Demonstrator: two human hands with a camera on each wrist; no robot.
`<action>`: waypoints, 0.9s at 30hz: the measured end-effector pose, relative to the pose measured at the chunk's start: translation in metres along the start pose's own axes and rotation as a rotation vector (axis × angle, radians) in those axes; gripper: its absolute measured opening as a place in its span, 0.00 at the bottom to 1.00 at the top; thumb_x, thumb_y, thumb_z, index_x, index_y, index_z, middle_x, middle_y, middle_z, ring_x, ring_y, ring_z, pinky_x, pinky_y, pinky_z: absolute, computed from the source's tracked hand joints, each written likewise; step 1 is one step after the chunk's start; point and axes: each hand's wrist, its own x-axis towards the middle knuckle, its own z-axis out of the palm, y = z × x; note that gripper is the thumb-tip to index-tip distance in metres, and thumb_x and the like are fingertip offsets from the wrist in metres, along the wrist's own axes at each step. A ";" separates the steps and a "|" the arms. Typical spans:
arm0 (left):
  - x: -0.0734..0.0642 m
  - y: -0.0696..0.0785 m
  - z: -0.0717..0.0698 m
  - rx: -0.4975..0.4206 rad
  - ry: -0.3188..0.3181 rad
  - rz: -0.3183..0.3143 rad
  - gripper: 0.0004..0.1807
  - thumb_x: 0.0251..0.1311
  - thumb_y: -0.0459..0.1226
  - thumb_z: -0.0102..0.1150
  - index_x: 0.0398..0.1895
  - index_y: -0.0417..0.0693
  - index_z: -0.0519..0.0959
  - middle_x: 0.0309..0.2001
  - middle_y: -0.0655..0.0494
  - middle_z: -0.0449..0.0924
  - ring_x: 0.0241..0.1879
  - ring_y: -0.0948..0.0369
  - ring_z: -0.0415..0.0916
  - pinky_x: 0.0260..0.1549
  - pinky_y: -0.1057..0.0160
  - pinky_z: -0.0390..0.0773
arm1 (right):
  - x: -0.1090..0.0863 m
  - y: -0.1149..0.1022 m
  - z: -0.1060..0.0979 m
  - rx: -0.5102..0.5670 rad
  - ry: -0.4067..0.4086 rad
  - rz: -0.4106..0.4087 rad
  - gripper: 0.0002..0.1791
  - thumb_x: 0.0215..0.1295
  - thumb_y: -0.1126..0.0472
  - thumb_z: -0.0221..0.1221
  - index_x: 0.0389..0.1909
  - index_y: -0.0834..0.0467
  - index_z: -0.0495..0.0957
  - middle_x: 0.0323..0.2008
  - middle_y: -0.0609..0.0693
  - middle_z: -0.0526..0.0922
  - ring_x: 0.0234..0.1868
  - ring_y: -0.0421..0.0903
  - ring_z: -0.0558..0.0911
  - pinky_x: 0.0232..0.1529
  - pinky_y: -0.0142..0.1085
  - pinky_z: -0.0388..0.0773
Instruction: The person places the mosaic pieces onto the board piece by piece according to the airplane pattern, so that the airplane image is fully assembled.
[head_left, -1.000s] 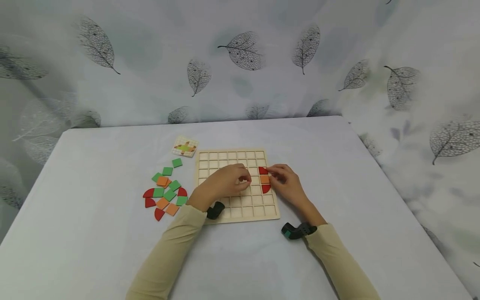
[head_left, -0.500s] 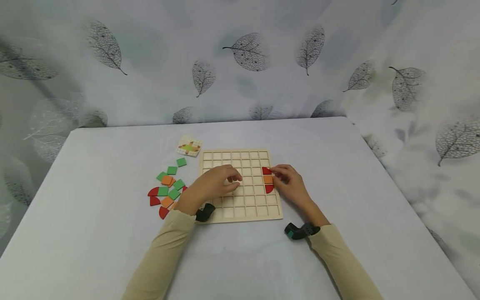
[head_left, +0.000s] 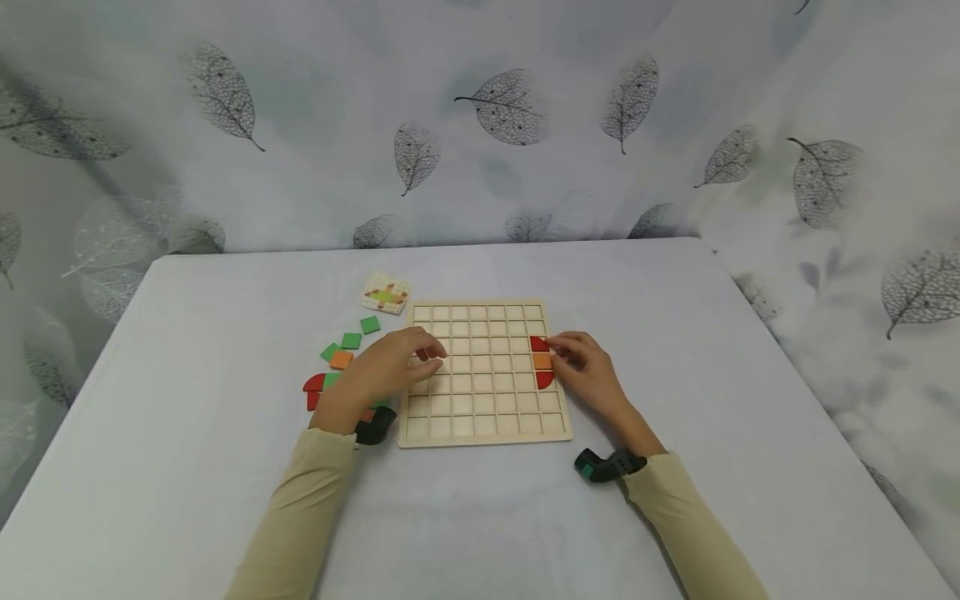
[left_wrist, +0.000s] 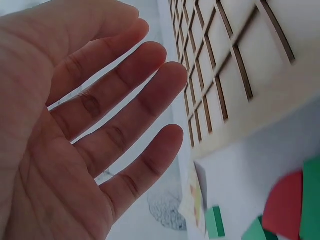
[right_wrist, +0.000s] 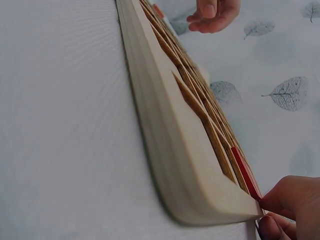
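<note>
The wooden grid board [head_left: 483, 427] lies on the table. In its right column sit a red quarter-circle tile [head_left: 537, 343], an orange square tile [head_left: 542, 361] and another red quarter-circle tile [head_left: 544, 381]. My right hand [head_left: 590, 372] grips the board's right edge beside these tiles; in the right wrist view the thumb [right_wrist: 285, 195] and a finger meet at the rim. Over the board's left edge hovers my left hand [head_left: 390, 367], its fingers loosely bent and holding nothing, as the left wrist view confirms. Its wrist hides part of the loose tiles.
Left of the board lie loose tiles, among them a green square [head_left: 352, 341], an orange square [head_left: 341, 359] and a red quarter circle [head_left: 314, 382]. A small pattern card [head_left: 386, 293] lies behind them. Black wrist cameras [head_left: 375, 426] sit at both wrists.
My left hand has moved left from the middle of the board to its left edge, above the loose tiles. My right hand stays at the right edge. The head view has shifted slightly.
</note>
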 end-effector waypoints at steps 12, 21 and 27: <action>-0.023 -0.024 -0.015 -0.046 0.019 -0.141 0.13 0.68 0.40 0.57 0.52 0.46 0.79 0.46 0.54 0.79 0.49 0.55 0.75 0.50 0.52 0.74 | 0.000 -0.005 -0.002 -0.018 0.006 0.021 0.15 0.65 0.70 0.59 0.53 0.67 0.80 0.53 0.61 0.76 0.45 0.52 0.77 0.42 0.23 0.72; -0.033 -0.039 -0.019 0.012 0.076 -0.122 0.12 0.65 0.36 0.58 0.48 0.41 0.81 0.47 0.48 0.80 0.51 0.50 0.75 0.53 0.49 0.73 | 0.000 -0.007 -0.001 -0.024 0.006 0.027 0.16 0.64 0.71 0.59 0.52 0.67 0.80 0.53 0.61 0.76 0.46 0.52 0.77 0.43 0.23 0.72; -0.043 -0.050 -0.021 0.097 0.129 -0.142 0.10 0.62 0.34 0.61 0.45 0.42 0.82 0.48 0.47 0.80 0.49 0.49 0.74 0.52 0.48 0.73 | 0.000 -0.008 0.000 -0.013 0.000 0.035 0.15 0.64 0.71 0.59 0.52 0.68 0.80 0.52 0.61 0.76 0.46 0.52 0.76 0.43 0.22 0.71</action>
